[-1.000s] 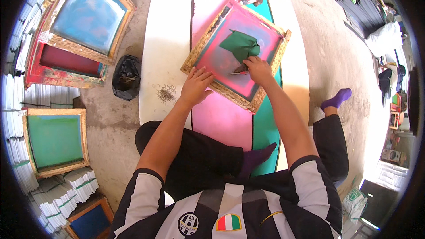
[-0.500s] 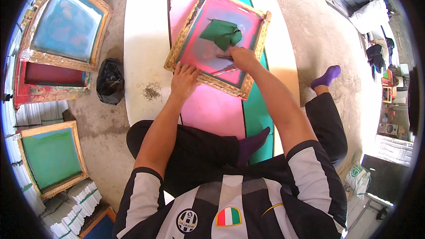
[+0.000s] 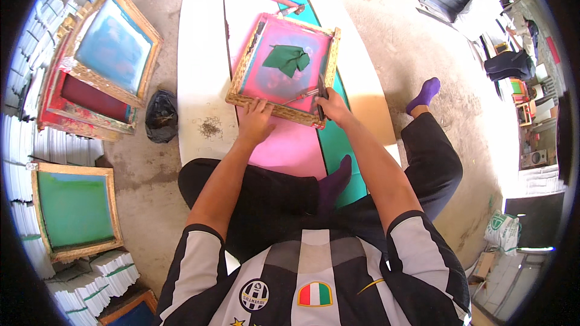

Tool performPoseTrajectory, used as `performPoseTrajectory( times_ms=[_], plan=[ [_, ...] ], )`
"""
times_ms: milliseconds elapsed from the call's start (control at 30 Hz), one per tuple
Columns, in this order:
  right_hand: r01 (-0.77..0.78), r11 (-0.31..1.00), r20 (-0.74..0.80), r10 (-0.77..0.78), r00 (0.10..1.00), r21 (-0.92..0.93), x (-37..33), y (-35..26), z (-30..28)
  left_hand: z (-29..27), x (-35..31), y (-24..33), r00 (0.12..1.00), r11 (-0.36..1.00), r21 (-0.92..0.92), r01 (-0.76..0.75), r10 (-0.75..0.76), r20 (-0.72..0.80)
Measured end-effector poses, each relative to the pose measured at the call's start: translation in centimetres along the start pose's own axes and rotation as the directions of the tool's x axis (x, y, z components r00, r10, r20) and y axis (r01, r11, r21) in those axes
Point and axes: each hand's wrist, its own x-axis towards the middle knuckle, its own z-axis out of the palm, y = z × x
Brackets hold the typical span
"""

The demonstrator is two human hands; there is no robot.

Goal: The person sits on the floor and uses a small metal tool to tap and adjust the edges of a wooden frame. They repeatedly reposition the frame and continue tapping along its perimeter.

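Observation:
A wooden-framed printing screen point(image 3: 240, 84) with pink-stained mesh lies slanted on the board in front of me. Resting on its near rail is my left hand point(image 3: 255, 122), fingers spread. My right hand point(image 3: 332, 108) is closed around a slim dark tool point(image 3: 322, 92) at the frame's right near corner; its exact kind is unclear. A crumpled green cloth point(image 3: 286, 59) sits on the mesh. Close to the right hand, a thin tool with a reddish handle point(image 3: 302, 95) lies across the mesh by the near rail. Beyond the frame is a hammer point(image 3: 281, 1) with a reddish handle.
The board point(image 3: 202, 42) has white, pink and green strips, with a small heap of dark scraps point(image 3: 210, 127) on it. A black plastic bag point(image 3: 162, 122) stands to its left. More framed screens point(image 3: 77, 205) lean against white stacks point(image 3: 90, 284) there. My socked feet flank the board's right part.
My right hand has moved from over the mesh to the frame's right near corner, carrying the dark tool. My left hand stays on the near rail. The whole view has shifted slightly.

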Motion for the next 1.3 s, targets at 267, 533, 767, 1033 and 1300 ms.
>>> performPoseTrajectory(
  times_ms=[267,533,767,1033,1300],
  plan=[
    [0.051,0.999,0.022,-0.051,0.998,-0.007,-5.7,-1.7,-2.4,-2.9,-1.3,4.6,0.999,0.99,-0.139,-0.032,0.027,-0.039],
    [0.366,0.923,-0.018,-0.37,0.929,-0.12,-4.3,-9.3,-5.1,-11.0,-0.2,10.1,0.998,0.986,-0.156,-0.061,0.062,0.002],
    [0.409,0.911,0.02,-0.409,0.912,-0.047,-5.7,-17.0,-3.9,-13.9,1.7,10.1,0.998,1.0,0.014,-0.004,0.003,0.059],
    [0.177,0.983,-0.114,-0.182,0.977,-0.049,3.1,-12.7,2.7,-15.0,2.5,12.9,0.874,0.946,0.181,0.268,-0.318,0.367],
    [0.046,0.992,-0.145,-0.064,0.987,-0.121,2.1,0.2,3.1,-7.9,0.3,4.7,0.782,0.918,0.198,0.344,-0.397,0.481]
  ],
)
